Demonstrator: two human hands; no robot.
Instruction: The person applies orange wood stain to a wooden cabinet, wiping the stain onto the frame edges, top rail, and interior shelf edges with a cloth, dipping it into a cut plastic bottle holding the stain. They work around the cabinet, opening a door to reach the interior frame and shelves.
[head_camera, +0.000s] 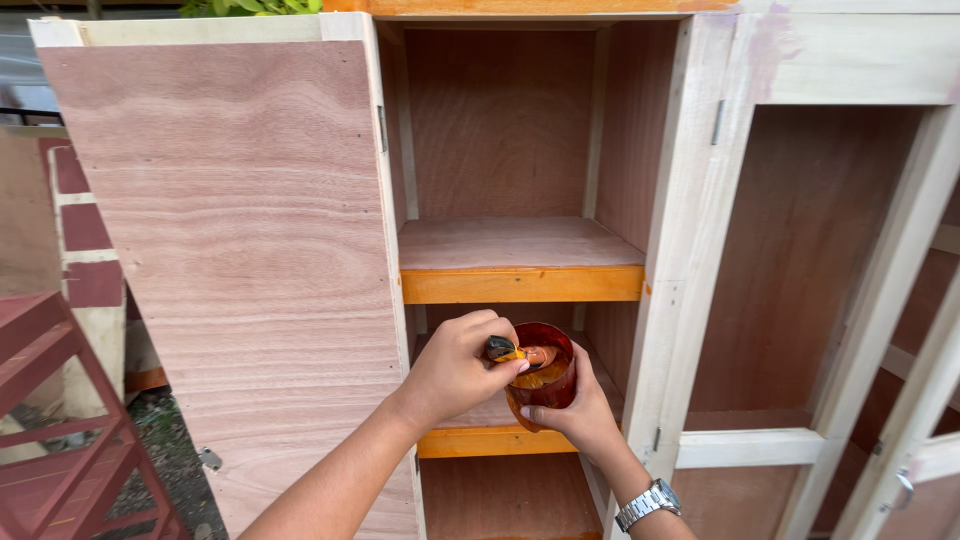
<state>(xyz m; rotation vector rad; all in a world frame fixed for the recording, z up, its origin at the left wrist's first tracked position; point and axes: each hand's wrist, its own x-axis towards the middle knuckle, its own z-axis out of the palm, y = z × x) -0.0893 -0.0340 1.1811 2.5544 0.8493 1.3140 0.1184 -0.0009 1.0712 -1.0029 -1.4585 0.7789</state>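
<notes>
My right hand (582, 412), with a metal watch on the wrist, holds a dark red translucent cup (548, 388) from below, in front of a bare wooden cabinet (690, 200). Orange liquid shows inside the cup. My left hand (455, 368) grips a brush (503, 350) with a black and orange handle, its tip down in the cup. Both hands are level with the cabinet's lower shelf (500, 440). The upper shelf (520, 284) and the lower one have orange-coated front edges.
The cabinet's plywood door (240, 250) stands open at the left. At the right is a second compartment behind an open door frame (900, 330). A red-brown wooden frame (60, 420) stands at the lower left, before a tiled wall (85, 230).
</notes>
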